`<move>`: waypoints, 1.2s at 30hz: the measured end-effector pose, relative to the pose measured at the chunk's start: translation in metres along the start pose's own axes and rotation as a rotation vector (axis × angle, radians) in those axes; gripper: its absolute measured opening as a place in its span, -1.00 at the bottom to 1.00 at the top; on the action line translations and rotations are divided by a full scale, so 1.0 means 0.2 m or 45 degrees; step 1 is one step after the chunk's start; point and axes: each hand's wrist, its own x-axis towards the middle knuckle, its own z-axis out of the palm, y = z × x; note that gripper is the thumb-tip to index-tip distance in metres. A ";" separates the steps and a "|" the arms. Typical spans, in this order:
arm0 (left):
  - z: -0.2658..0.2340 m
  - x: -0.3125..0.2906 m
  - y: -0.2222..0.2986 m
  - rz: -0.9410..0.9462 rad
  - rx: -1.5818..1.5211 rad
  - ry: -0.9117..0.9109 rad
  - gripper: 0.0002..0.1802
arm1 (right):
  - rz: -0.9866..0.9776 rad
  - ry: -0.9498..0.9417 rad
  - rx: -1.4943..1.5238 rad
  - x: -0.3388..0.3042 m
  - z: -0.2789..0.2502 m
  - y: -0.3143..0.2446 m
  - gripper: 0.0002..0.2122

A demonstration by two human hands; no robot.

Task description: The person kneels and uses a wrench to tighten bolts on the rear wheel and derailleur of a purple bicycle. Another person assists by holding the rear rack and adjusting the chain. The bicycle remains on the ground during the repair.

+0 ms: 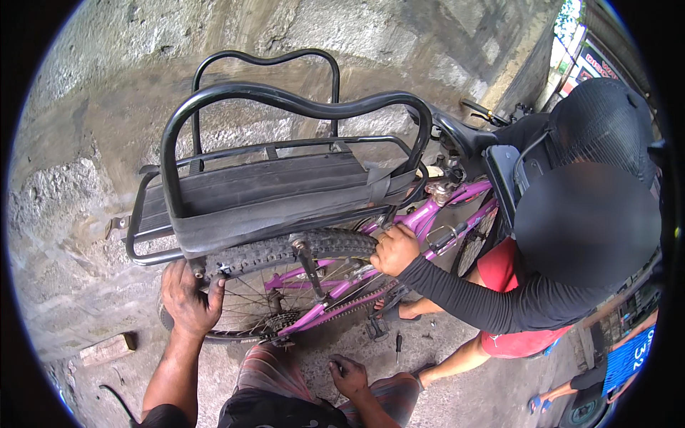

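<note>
Against a rough concrete wall (107, 178), taken as background: one purple bicycle (428, 217), leaning, used below as the landmark. Above its rear wheel, a black tubular carrier rack (285, 100) with a flat black padded seat (271, 196) strapped along it. Beneath the rack, the rear tyre (285, 251), knobbly, with spokes, chain and sprocket cluster (282, 322) showing low on the wheel. At the front side of the bicycle, a second person in a red shirt and black sleeves, crouched, one hand (394, 250) closed on the tyre where it meets the frame. At the rear of the wheel, the wearer's left hand (189, 299), fingers spread wide and pressed flat against the tyre and rim, gripping nothing else. Below the wheel, over the wearer's striped shorts, the right hand (349, 374), fingers curled narrow; whether it holds a small item I cannot tell. On the ground under the pedal, a small screwdriver (399, 344); left of the wheel, a wooden block (107, 349). Handling note, as a judgement: steadying the wheel goes best with the left palm kept firm on the tread, fingers clear of spokes and chain, while the other person's grip braces the frame side.
</note>
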 end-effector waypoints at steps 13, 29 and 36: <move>-0.03 -0.01 0.00 0.010 0.009 0.003 -0.41 | 0.198 -0.171 -0.061 -0.06 0.01 0.00 -0.76; 0.00 -0.06 -0.03 -0.078 -0.022 -0.095 -0.20 | 0.240 -0.338 -0.228 -0.06 0.00 0.02 -0.71; 0.01 -0.11 -0.05 -0.112 -0.052 -0.073 -0.32 | 0.253 -0.345 -0.197 -0.05 0.03 -0.01 -0.73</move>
